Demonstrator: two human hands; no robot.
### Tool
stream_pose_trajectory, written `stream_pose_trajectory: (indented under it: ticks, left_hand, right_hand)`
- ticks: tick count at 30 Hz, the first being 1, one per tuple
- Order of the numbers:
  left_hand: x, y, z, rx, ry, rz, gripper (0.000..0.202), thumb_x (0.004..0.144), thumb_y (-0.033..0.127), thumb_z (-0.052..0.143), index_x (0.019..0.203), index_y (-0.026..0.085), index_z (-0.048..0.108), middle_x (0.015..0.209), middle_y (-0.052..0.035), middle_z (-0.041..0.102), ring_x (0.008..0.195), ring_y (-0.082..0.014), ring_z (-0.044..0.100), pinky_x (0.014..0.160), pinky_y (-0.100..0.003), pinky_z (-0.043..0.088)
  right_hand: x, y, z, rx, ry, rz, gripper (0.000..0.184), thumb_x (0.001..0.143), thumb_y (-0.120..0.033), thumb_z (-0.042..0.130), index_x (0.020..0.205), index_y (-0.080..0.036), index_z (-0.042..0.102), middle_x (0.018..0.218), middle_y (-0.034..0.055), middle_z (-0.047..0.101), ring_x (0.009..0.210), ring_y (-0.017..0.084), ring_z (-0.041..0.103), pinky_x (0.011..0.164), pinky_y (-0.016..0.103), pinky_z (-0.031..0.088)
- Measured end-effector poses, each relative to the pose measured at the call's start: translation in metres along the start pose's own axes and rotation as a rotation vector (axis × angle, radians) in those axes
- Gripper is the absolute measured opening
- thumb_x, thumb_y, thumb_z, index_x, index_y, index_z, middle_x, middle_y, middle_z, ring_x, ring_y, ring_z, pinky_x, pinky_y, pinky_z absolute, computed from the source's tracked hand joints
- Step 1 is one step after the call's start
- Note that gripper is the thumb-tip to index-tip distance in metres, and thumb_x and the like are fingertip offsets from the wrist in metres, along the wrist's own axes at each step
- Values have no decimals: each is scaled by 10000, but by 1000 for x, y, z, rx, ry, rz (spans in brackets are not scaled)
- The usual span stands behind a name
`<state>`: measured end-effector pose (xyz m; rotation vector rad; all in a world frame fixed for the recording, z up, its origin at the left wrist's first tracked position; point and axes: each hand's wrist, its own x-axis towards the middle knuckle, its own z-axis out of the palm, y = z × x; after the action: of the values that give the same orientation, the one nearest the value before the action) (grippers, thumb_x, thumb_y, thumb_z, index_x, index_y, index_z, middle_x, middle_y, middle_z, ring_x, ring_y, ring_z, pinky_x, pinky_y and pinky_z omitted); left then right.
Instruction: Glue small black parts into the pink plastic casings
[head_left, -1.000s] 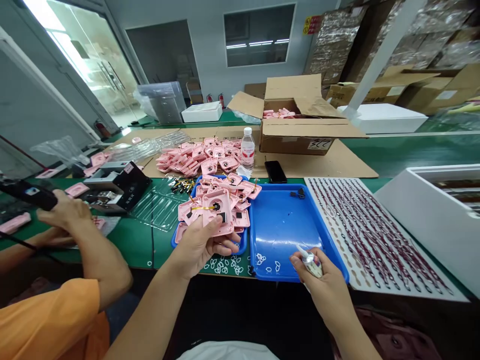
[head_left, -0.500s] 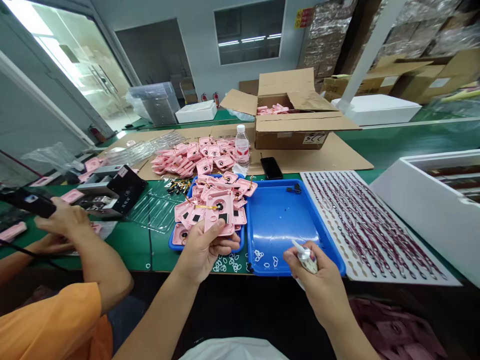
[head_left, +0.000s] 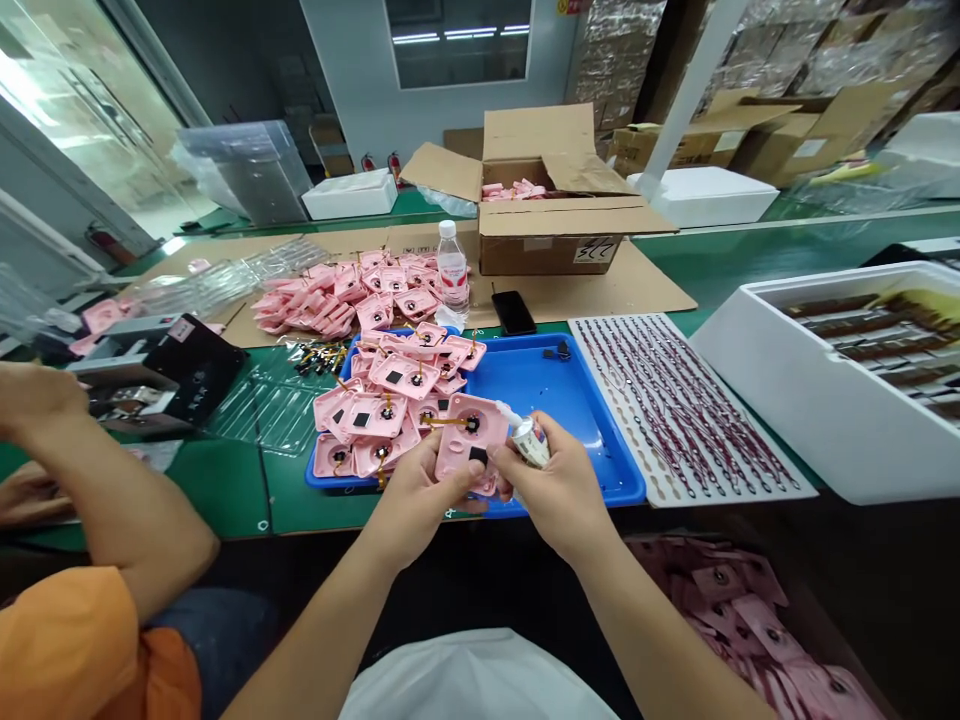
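Pink plastic card (head_left: 469,440) gripped in my left hand (head_left: 420,495), white tube (head_left: 531,442) pinched in my right hand (head_left: 559,485), I risked smearing the card if the nozzle (head_left: 504,412) slipped.

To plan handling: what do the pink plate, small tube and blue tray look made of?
The pink plate looks like moulded plastic: smooth, faint sheen. The small tube seems glossy plastic or soft metal, unclear. The blue tray looks like plastic: shiny, with a moulded rim.

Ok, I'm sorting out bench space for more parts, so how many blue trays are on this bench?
2. One blue tray lies under the pink plastic pieces; a second blue tray sits against its right side, mostly bare. Another could be hidden beneath the pieces.
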<state>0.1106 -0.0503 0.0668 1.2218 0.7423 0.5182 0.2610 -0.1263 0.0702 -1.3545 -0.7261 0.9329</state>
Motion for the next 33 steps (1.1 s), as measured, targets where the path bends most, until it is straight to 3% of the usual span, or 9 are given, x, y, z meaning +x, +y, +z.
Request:
stream_pose_trajectory:
  ticks: [3,5,8,11,15,23,26,30,33]
  left_hand:
    - [-2,-4,6,33,9,13,448,910,502,762,1194,176,645,1066,-106,802,819,-236,795,682,-305,657]
    - [-4,-5,9,8,27,14,487,934,515,726,1289,203,607,1218,-120,766,954,-273,792,737,-337,665]
    - [-8,-5,11,-21,65,18,528,952,538,689,1355,222,563,1336,-130,716,1074,-307,767,774,-362,667]
    - [-12,-5,12,11,49,3,482,972,541,652,1326,223,581,1320,-124,721,1095,-312,758,795,-382,667]
    - [-15,-7,13,72,12,9,374,994,532,615,1193,215,622,1260,-104,741,1093,-296,750,848,-404,664]
    - [-16,-10,9,99,5,18,378,985,569,601,1092,207,610,1120,-85,736,981,-279,757,774,-400,677]
    - [-16,-13,6,86,-6,21,368,982,570,602,1025,204,593,1055,-68,720,943,-260,749,778,-393,675]
    - [-14,-18,6,98,56,65,350,947,547,658,952,205,583,980,-47,705,885,-238,726,740,-353,660]
    - [-13,-13,4,188,158,104,321,928,515,680,913,200,616,893,-35,706,785,-213,706,683,-311,629]
  right_hand:
    - [-2,3,-2,-5,-1,3,341,867,-413,745,768,-251,462,576,-88,567,519,131,555,527,249,469]
    - [-5,4,-2,-74,91,-16,313,844,-438,785,835,-246,537,606,-82,592,526,137,558,529,255,475]
    - [-12,6,-5,-230,229,-175,296,811,-389,842,898,-236,604,874,-4,754,617,142,615,603,269,509]
    - [-15,6,-10,-302,84,-336,246,866,-304,796,823,-239,562,1154,49,803,775,166,726,688,268,545]
    - [-14,5,-17,-409,-57,-369,114,897,-232,746,940,-246,641,1061,24,821,796,173,754,691,253,555]
    - [-17,11,-15,-511,-29,-469,131,900,-194,730,947,-256,625,1068,20,810,787,171,751,716,261,566]
    - [-18,12,-13,-500,-15,-425,123,894,-231,754,934,-258,640,1064,22,823,745,173,754,670,256,568]
    - [-18,15,-8,-490,-34,-376,126,866,-236,787,926,-264,679,1010,10,843,781,197,784,677,262,579]
    - [-20,16,-3,-436,-68,-377,123,863,-230,790,891,-263,674,1077,22,844,887,225,803,741,289,595]
